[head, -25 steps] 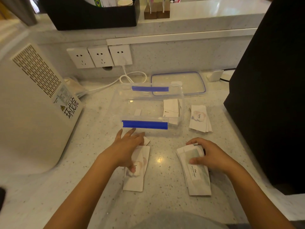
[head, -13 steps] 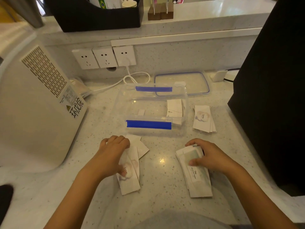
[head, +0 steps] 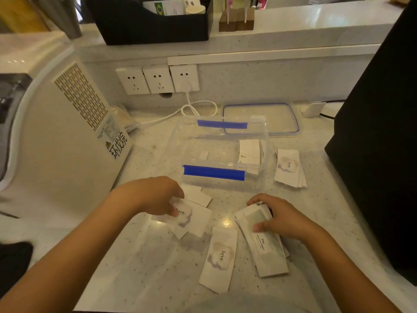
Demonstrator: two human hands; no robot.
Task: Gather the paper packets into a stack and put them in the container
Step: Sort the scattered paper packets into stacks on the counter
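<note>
Speckled stone counter point(head: 144, 263) fills the frame. White appliance point(head: 67, 132) with a vent grille, left side. Black box-like unit point(head: 383, 154) along the right edge. Three wall sockets point(head: 158, 79) upper centre, white cable point(head: 194, 109) plugged into the rightmost one.

Clear plastic container point(head: 221, 154) with blue clips sits mid-frame, open; a few white paper packets point(head: 249, 152) stand at its right end. Its lid point(head: 261, 118) lies flat just behind it.

Small pile of "love" packets point(head: 290, 168) on the counter just right of the container.

Right hand point(head: 282, 219), lower right: fingers curled over the top of a fanned stack of packets point(head: 266, 247), thumb pressing its face, stack flat on the counter.

Left hand point(head: 155, 195), centre-left: fingers bent down, pinching a few "love" packets point(head: 191, 219). Whether these are lifted off the counter, can't tell.

One single "love" packet point(head: 220, 258) lies loose between the two hands, touching the left edge of the right-hand stack.
</note>
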